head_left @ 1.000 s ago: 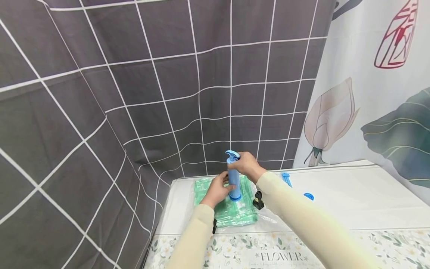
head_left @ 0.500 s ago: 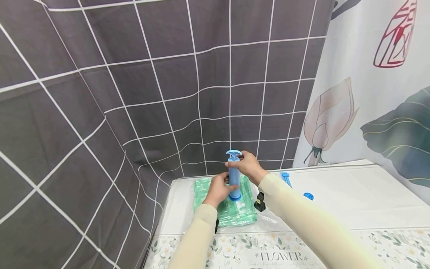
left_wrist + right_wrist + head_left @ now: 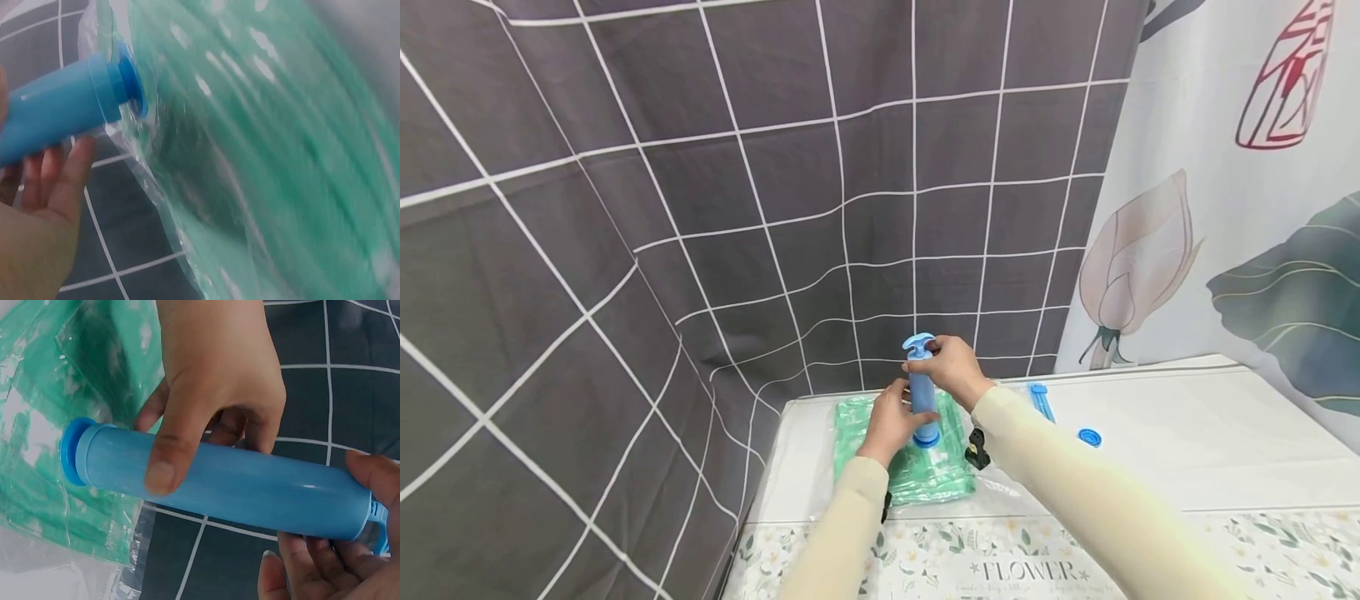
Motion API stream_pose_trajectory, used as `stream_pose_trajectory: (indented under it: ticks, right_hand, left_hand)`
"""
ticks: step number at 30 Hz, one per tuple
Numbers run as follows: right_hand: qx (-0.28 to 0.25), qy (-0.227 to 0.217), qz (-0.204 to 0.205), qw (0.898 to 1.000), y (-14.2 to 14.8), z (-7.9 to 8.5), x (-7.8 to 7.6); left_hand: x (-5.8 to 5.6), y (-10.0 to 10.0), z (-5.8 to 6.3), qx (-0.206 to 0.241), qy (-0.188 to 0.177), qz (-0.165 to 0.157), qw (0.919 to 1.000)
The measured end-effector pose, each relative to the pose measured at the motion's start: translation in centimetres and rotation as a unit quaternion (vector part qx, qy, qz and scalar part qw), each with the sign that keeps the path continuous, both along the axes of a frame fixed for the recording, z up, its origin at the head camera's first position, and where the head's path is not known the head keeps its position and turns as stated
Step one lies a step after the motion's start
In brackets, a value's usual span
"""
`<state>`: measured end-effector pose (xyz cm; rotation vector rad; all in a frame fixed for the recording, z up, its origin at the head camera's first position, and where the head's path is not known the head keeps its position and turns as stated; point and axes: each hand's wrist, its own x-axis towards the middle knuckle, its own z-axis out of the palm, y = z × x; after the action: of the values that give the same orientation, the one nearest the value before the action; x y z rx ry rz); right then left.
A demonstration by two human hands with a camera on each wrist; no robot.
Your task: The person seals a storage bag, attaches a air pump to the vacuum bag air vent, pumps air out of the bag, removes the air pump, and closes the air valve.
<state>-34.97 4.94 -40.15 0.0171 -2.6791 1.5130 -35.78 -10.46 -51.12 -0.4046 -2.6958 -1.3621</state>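
A light-blue hand pump point(image 3: 922, 390) stands upright on a clear vacuum storage bag point(image 3: 925, 481) with green contents. Its darker blue base rim point(image 3: 74, 452) meets the bag's surface. My left hand point(image 3: 891, 421) holds the lower barrel, thumb in front and fingers behind, as the right wrist view shows. Higher up, my right hand point(image 3: 953, 367) grips the top of the barrel just below the T-shaped handle point(image 3: 918, 342), which sits low. Left-hand fingers point(image 3: 75, 169) lie beside the barrel in the left wrist view. What the base is fixed to is hidden.
Right of the bag, a blue slider clip point(image 3: 1041, 402) and a round blue cap point(image 3: 1089, 437) lie on the white tabletop point(image 3: 1187, 450). A flower-print cloth point(image 3: 1022, 550) covers the front edge. Dark grid-patterned fabric point(image 3: 880, 233) hangs behind and at left.
The pump's handle has turned, first to face me more squarely, then partly back. My left hand has shifted slightly to the right along with its forearm. The pump stays on the bag.
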Motion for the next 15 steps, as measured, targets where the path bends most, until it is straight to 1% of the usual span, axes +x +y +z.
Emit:
stream_pose_trajectory:
  ticks: [3,6,8,11,15]
  right_hand:
    - [-0.006,-0.006,0.014,1.000,0.3,0.5,-0.2]
    - [-0.028,-0.021,0.026,0.999,0.5,0.7,-0.4]
    - [-0.043,-0.033,0.030,0.998,0.6,0.6,-0.6]
    - [-0.054,-0.047,0.032,0.997,0.7,0.6,-0.7]
    - [-0.051,-0.053,0.030,0.997,0.7,0.6,-0.8]
  left_hand:
    - [-0.2,-0.5,0.1,0.018,-0.024,-0.036,0.9989]
    - [-0.5,-1.0,0.0,0.035,-0.045,-0.073,0.9957]
    - [-0.7,-1.2,0.0,0.049,-0.054,-0.089,0.9933]
    - [-0.8,-1.4,-0.1,0.065,-0.068,-0.102,0.9904]
    - [-0.8,-1.2,0.1,0.073,-0.072,-0.104,0.9893]
